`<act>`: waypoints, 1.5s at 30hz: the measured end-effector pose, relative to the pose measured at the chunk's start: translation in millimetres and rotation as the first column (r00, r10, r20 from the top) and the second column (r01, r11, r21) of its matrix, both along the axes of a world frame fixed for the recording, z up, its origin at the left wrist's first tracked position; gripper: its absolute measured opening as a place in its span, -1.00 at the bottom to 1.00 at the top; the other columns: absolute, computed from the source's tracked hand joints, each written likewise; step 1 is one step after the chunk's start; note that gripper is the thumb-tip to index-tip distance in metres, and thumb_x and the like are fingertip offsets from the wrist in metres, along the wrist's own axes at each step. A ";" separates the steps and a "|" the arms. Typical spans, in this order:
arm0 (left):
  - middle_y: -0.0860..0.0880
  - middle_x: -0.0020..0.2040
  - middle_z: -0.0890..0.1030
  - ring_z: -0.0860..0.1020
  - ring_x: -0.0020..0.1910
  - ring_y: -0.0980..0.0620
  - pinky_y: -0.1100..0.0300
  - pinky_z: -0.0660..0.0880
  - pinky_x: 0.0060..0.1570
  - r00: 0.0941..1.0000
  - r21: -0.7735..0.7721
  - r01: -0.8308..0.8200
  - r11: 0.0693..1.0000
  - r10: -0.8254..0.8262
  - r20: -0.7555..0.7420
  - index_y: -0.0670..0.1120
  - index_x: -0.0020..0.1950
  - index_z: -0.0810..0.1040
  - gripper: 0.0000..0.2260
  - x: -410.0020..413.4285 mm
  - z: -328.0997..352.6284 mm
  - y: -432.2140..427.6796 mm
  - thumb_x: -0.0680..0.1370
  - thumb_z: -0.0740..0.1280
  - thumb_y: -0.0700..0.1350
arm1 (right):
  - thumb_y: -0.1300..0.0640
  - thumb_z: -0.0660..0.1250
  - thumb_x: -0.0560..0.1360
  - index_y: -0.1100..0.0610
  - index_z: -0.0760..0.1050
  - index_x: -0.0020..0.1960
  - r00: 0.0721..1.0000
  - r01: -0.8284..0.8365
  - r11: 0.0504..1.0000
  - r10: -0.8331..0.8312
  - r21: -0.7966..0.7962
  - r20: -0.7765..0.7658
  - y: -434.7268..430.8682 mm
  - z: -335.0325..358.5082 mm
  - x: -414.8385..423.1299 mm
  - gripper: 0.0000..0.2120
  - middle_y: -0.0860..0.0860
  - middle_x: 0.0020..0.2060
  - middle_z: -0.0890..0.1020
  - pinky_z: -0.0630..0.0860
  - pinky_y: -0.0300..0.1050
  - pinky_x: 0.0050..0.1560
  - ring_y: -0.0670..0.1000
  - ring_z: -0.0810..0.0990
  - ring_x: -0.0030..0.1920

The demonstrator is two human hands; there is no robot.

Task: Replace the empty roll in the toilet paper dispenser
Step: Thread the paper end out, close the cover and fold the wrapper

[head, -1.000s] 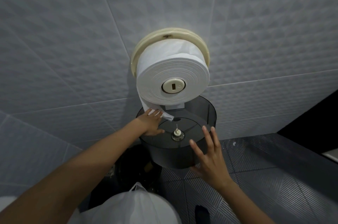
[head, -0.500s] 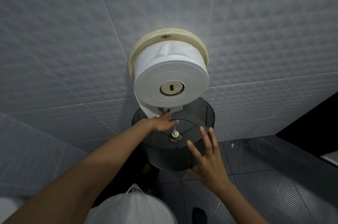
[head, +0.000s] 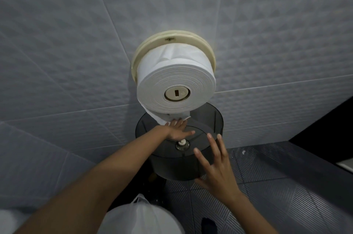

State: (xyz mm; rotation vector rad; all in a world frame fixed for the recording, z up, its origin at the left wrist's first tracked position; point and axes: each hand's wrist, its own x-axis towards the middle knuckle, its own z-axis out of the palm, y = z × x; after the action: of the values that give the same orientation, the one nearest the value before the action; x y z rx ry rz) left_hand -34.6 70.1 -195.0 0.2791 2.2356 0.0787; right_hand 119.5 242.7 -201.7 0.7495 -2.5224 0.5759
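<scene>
A full white toilet paper roll (head: 175,79) sits on the cream back plate (head: 208,50) of the wall dispenser, with a cream hub (head: 177,94) in its centre. The dark see-through cover (head: 206,121) hangs open below the roll, a lock knob (head: 182,143) in its middle. My left hand (head: 176,128) reaches under the roll, fingertips against the loose paper tail (head: 162,118). My right hand (head: 215,169) has its fingers spread and cups the cover's lower right rim.
Textured grey wall tiles (head: 76,62) surround the dispenser. A white plastic bag (head: 141,216) hangs low in front of me. Below lies a ribbed dark floor (head: 277,186), and a dark opening (head: 328,119) is at the right.
My left hand moved from the cover's left side toward the middle under the roll, pushing the paper tail along. My right hand stayed at the cover's rim.
</scene>
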 end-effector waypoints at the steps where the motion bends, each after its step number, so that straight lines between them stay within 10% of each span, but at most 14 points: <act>1: -0.03 0.56 -0.32 -0.30 0.53 -0.10 -0.14 -0.24 0.49 1.000 0.004 -0.005 1.000 0.005 0.016 0.03 0.53 -0.31 -0.24 1.3 -0.6 0.9 0.50 -0.14 0.41 | -0.20 0.35 0.36 -0.12 -0.14 0.55 1.000 -0.003 1.000 0.003 0.003 0.003 0.2 -0.4 0.1 -0.06 0.13 0.55 -0.14 0.33 0.42 0.26 0.34 -0.02 0.50; 27: 0.00 0.57 -0.27 -0.29 0.53 -0.15 -0.20 -0.22 0.48 0.999 -0.006 0.045 0.999 -0.045 0.005 0.04 0.55 -0.25 -0.28 24.1 33.9 -8.4 0.53 -0.12 0.38 | -0.20 0.34 0.33 -0.11 -0.12 0.55 1.000 0.016 1.000 -0.016 -0.006 0.023 2.6 -2.5 0.7 -0.06 0.23 0.49 0.01 0.25 0.36 0.35 0.38 0.03 0.48; 38: 0.06 0.58 -0.17 -0.25 0.54 -0.01 -0.08 -0.25 0.48 0.885 0.338 -0.175 0.925 0.298 -0.357 0.11 0.56 -0.12 -0.43 131.9 113.8 -72.8 0.59 -0.08 0.26 | -0.09 0.61 0.10 -0.08 -0.09 0.55 0.989 0.034 0.999 -0.034 0.000 0.143 3.4 24.7 2.5 0.23 0.25 0.52 -0.03 0.15 0.28 0.39 0.35 -0.05 0.51; 45: 0.07 0.48 -0.50 -0.38 0.50 0.07 0.00 -0.22 0.48 0.744 0.574 -0.141 0.806 0.469 -0.476 0.24 0.44 -0.46 -0.17 181.5 106.5 -71.4 0.48 0.12 0.37 | -0.09 0.53 0.17 -0.14 -0.13 0.54 0.976 -0.021 0.998 0.033 -0.057 0.216 4.7 86.5 -21.2 0.15 0.13 0.54 -0.21 0.10 0.23 0.38 0.21 -0.20 0.54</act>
State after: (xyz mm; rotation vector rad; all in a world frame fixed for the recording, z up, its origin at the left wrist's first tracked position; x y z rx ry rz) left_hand 146.9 -1.3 -88.5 0.2096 2.8580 0.9018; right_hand 98.2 247.4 -115.2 0.7375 -2.6856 0.7699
